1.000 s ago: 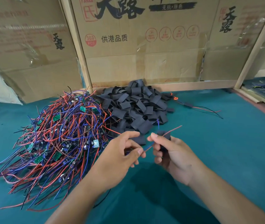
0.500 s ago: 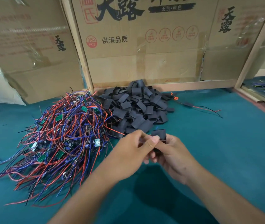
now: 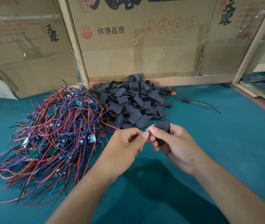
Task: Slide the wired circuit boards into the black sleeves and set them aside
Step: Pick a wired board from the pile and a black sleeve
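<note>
On the left of the green felt table (image 3: 225,143) lay a large tangled heap of red, blue and black wired green circuit boards (image 3: 52,136), none sleeved as far as could be seen. Just right of it, touching its edge, sat a mound of flat black sleeves (image 3: 133,101), also plentiful. By that showing most of the work remained. The left hand (image 3: 122,149) had thumb and forefinger pinched together at the sleeve's edge; what they pinched was too small to tell. The right hand (image 3: 175,143) gripped one black sleeve (image 3: 162,125) upright, and any board inside it was hidden. Far right lay one sleeved board with red and black leads (image 3: 185,99), seemingly finished. Taped cardboard boxes (image 3: 136,46) stood behind, contents unseen.
</note>
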`<action>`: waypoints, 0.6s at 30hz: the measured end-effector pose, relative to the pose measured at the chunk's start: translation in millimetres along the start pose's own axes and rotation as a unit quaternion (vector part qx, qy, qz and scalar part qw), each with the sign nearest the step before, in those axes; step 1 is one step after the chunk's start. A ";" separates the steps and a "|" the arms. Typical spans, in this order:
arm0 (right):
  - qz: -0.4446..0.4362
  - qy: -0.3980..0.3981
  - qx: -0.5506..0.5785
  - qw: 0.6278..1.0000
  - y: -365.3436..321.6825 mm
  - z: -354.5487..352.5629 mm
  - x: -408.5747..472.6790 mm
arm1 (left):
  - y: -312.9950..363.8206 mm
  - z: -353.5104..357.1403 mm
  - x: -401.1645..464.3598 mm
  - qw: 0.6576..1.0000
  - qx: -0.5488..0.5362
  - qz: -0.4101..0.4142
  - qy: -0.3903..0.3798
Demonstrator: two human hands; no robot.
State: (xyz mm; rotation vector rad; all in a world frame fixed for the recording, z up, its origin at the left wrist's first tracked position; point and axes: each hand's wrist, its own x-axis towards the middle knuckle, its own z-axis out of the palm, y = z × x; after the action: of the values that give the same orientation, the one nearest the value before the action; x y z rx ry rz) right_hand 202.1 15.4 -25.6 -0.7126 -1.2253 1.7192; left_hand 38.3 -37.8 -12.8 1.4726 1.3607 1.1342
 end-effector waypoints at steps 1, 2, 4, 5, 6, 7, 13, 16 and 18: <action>-0.004 -0.008 -0.004 1.000 0.4 0.3 0.1 | -0.2 0.3 0.4 1.000 -0.005 -0.002 0.006; -0.007 -0.012 -0.009 1.000 0.4 0.5 0.2 | -0.7 0.1 0.8 1.000 -0.017 -0.006 0.011; -0.008 -0.011 -0.001 1.000 -1.0 -0.2 1.7 | -1.2 -1.5 0.9 0.999 -0.047 -0.012 0.018; -0.004 -0.007 0.018 1.000 -2.3 -0.8 3.1 | -1.5 -2.8 1.3 0.998 -0.051 -0.010 0.026; 0.002 0.000 0.041 0.999 -3.7 -1.7 4.0 | -1.7 -4.4 1.8 0.998 -0.045 -0.004 0.037; 0.006 0.011 0.055 0.998 -4.9 -3.1 5.2 | -1.8 -5.6 2.2 0.998 -0.035 0.006 0.049; 0.022 0.079 -0.027 0.996 -8.5 -11.0 5.0 | -1.7 -4.4 2.2 0.996 -0.012 0.049 0.074; 0.037 0.050 0.031 0.998 -12.5 -9.5 3.0 | -1.3 -1.4 0.6 0.995 -0.013 0.060 0.079; 0.043 0.054 0.068 0.995 -11.3 -8.2 2.7 | -1.0 -0.3 0.3 0.995 -0.016 0.061 0.079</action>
State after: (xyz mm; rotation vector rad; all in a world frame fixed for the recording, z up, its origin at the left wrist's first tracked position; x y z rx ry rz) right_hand 211.5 22.7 -17.8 -0.7754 -1.0076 1.7911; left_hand 37.8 -37.5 -13.7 1.4856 1.3672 1.3692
